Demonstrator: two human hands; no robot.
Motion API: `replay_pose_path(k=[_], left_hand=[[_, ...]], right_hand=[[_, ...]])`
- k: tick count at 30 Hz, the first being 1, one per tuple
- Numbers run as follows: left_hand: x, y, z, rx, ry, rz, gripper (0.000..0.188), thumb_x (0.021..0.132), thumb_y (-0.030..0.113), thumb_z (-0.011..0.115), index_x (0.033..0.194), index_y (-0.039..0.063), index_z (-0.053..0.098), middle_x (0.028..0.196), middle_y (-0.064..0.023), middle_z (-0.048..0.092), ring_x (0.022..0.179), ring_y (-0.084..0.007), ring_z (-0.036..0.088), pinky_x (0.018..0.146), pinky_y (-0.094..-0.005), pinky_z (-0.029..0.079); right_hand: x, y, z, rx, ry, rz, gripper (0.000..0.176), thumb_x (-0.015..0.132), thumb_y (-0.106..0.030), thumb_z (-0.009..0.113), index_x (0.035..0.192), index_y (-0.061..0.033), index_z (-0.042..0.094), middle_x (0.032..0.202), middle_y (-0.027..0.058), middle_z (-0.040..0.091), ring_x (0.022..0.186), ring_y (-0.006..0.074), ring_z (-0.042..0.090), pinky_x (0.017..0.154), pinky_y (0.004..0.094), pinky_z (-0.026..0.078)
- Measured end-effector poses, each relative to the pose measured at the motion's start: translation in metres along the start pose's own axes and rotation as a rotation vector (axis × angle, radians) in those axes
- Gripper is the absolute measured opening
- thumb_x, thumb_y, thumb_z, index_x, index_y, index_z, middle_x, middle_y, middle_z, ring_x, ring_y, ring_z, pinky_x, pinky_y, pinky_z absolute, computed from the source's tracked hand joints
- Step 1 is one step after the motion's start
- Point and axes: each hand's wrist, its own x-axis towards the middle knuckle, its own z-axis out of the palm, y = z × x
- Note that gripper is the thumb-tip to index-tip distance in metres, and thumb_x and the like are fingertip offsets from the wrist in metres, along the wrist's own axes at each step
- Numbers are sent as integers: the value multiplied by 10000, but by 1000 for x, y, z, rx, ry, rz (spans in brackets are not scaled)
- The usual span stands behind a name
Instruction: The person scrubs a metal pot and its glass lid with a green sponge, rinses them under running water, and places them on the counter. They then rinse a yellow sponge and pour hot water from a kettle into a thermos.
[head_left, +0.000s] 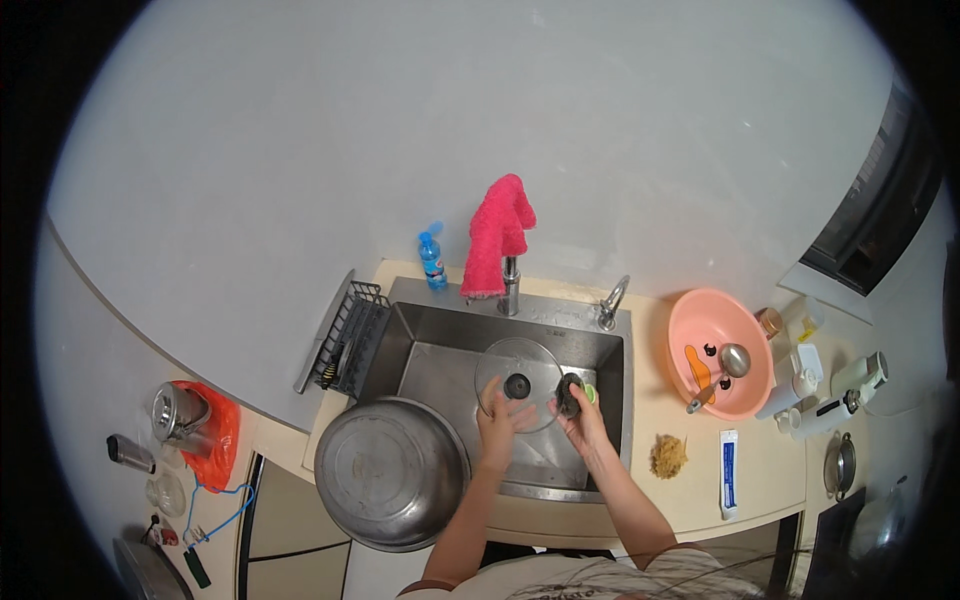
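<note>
Over the steel sink, my left hand grips the near left rim of a round glass lid with a dark knob. My right hand holds a dark scrubber at the lid's right edge. A green thing shows just beyond my right fingers; what it is I cannot tell. A pink cloth hangs over the faucet, whose spout is mostly hidden.
A large metal basin lies bottom up at the sink's left front corner, by a dark dish rack. Right of the sink are a pink plastic basin with a ladle, a tan fibrous clump and several bottles. A blue bottle stands behind.
</note>
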Motion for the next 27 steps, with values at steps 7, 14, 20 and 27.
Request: replay_pose_path(k=[7, 14, 20, 27], left_hand=[[-13, -11, 4, -113, -289, 13, 527, 1018, 322, 396, 1500, 244, 200, 1413, -236, 372, 1215, -403, 497, 931, -574, 470], [-11, 23, 3, -639, -390, -382, 408, 994, 468, 361, 1347, 267, 392, 1423, -201, 360, 1313, -453, 346, 981, -722, 305], [16, 0, 17, -332, -153, -185, 213, 982, 356, 480, 1066, 160, 484, 1170, -112, 527, 1194, -311, 494, 889, -560, 441], [6, -25, 30, 301, -91, 447, 297, 888, 125, 667, 1094, 34, 473, 1075, -48, 528, 1043, -153, 540, 922, -265, 408]], right_hand=[[-2, -10, 5, 35, 85, -176, 486, 799, 33, 679, 1178, -161, 446, 1022, 79, 566, 866, 213, 604, 689, 359, 562], [0, -27, -11, -634, -109, -412, 658, 640, 103, 725, 1177, -144, 436, 1023, 26, 544, 955, 129, 546, 820, 262, 460], [-10, 2, -3, -818, -146, -566, 657, 634, 86, 745, 1189, -116, 458, 1075, 31, 540, 1022, 156, 548, 879, 299, 462], [-17, -14, 3, -679, -421, -248, 1149, 595, 126, 720, 1519, -228, 137, 1227, 81, 535, 1127, 205, 537, 884, 308, 489]])
